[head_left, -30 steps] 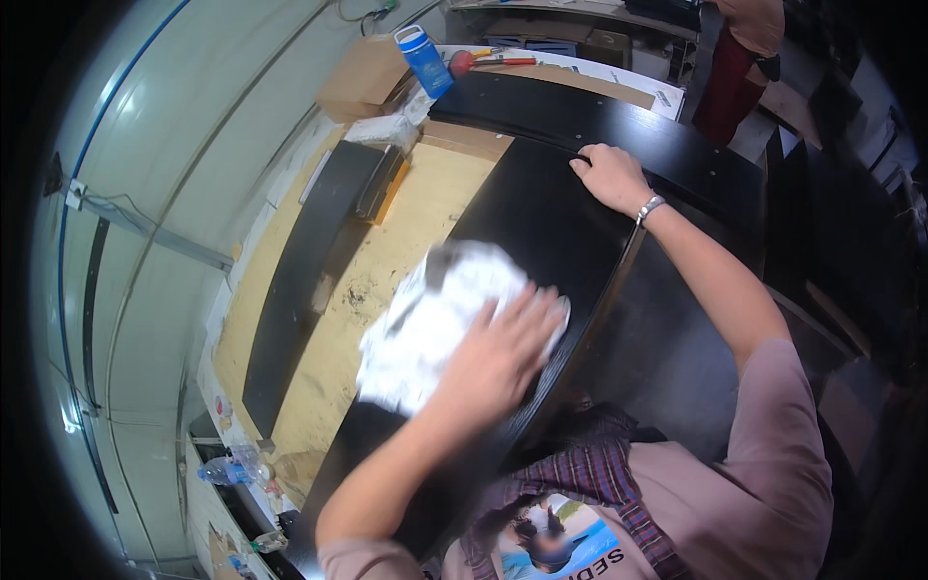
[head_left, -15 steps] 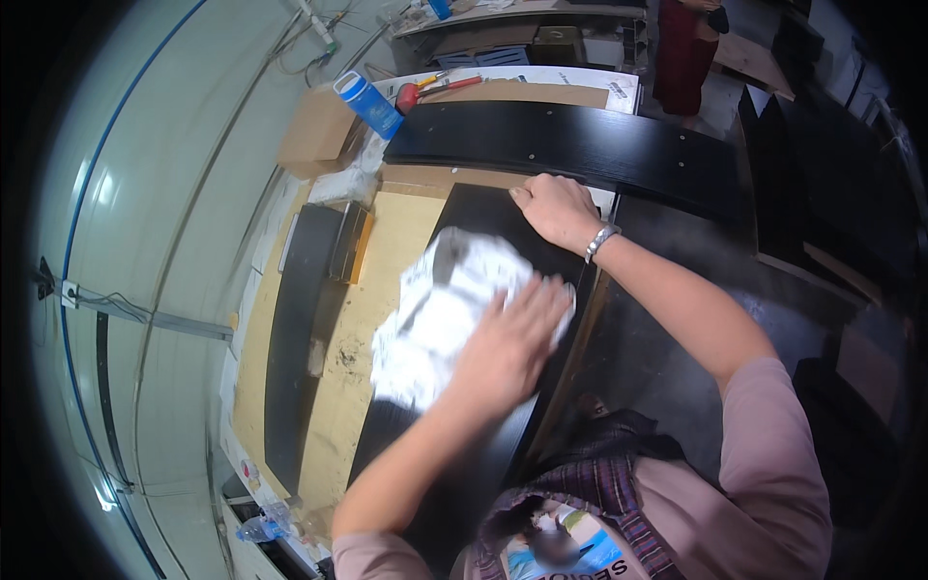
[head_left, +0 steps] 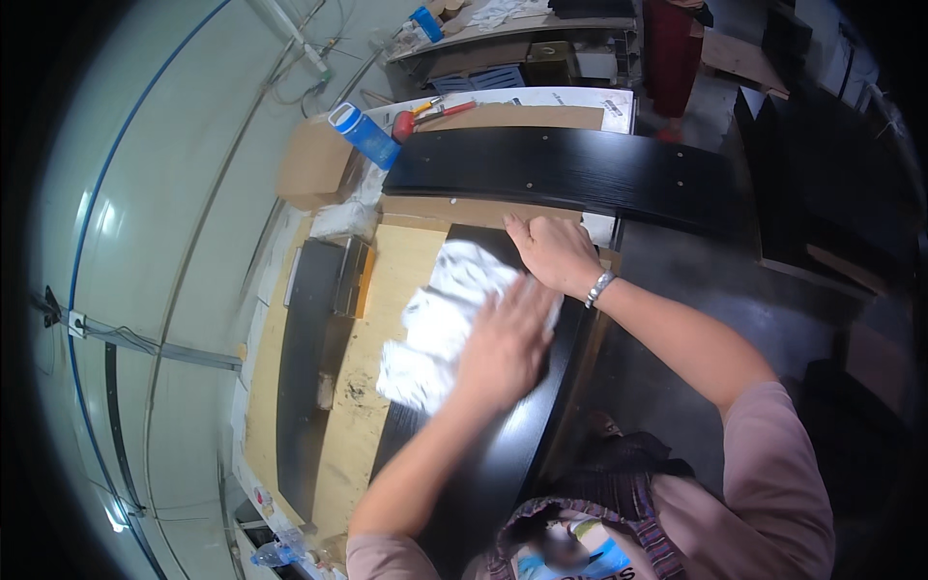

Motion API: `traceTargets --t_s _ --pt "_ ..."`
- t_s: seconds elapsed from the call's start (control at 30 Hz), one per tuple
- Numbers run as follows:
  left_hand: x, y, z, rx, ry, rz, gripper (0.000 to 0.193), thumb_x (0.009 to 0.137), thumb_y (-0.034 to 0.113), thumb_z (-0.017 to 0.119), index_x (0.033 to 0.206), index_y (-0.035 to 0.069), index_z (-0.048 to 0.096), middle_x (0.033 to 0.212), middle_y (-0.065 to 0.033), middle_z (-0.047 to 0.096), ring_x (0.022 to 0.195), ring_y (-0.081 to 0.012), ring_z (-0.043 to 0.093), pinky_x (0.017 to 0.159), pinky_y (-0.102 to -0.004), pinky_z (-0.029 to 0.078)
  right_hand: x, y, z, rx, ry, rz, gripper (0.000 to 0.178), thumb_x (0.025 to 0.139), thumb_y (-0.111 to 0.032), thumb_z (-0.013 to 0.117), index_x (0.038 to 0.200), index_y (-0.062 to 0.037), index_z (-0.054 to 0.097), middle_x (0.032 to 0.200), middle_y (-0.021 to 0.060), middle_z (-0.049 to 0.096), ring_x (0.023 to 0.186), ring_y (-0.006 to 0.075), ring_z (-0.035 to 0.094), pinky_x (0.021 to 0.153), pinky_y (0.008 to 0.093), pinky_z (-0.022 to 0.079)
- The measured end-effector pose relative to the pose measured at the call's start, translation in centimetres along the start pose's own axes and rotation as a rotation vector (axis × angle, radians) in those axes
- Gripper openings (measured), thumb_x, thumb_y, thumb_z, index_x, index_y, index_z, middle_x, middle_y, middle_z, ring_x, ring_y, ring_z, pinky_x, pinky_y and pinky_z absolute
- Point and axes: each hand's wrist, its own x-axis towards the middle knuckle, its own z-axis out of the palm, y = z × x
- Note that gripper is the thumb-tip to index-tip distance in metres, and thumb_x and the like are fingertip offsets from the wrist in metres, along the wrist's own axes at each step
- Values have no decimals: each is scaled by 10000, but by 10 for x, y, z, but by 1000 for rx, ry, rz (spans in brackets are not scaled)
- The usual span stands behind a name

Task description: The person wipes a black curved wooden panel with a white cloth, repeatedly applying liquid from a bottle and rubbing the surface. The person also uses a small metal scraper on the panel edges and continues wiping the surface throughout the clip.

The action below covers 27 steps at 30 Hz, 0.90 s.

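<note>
A long black board [head_left: 488, 449] lies on the pale yellow work surface in front of me. My left hand [head_left: 505, 350] rests flat on a crumpled white cloth [head_left: 440, 324] on this board, its outstretched fingers blurred by motion. At the board's far right corner, my right hand [head_left: 555, 253] has its fingers curled over the edge with the thumb pointing left. The fingertips on the far side of that edge are hidden.
Across the far end lie stacked black panels [head_left: 570, 162]. A blue bottle [head_left: 365, 135] and a red-headed mallet [head_left: 404, 124] are behind them, by a cardboard box [head_left: 314, 164]. Another black panel [head_left: 302, 377] is at left. A person [head_left: 670, 58] stands at the back.
The cloth under my left hand has bunched and shifted slightly. My right hand stays on the board's far corner. The whole view has tilted, so the bench sits lower in the picture.
</note>
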Motion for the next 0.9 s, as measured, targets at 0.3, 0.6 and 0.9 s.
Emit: traceTargets --t_s 0.3,0.6,0.9 --pt "23 -58 -1 193 105 -250 511 1030 195 505 1530 107 449 1563 -169 462 1469 -353 404 1204 -498 325 -6 -13 7 -1 2 -66 695 1053 -504 412 691 9 707 736 272 678 770 465 687 782 558 530" --pt "-9 -112 -43 -302 381 -790 313 1030 86 501 1276 12 679 1052 -184 762 979 -217 730 844 -355 539 -5 -14 3 7 -28 -53 685 1058 -493 420 712 21 712 748 276 685 792 466 692 807 555 537" --pt "12 -10 -6 22 76 29 471 894 31 620 1364 43 602 1392 -239 589 1379 -403 496 1162 -525 366 -1 -13 5 3 -53 -20 659 1048 -496 451 790 53 710 799 306 678 837 463 693 794 529 532"
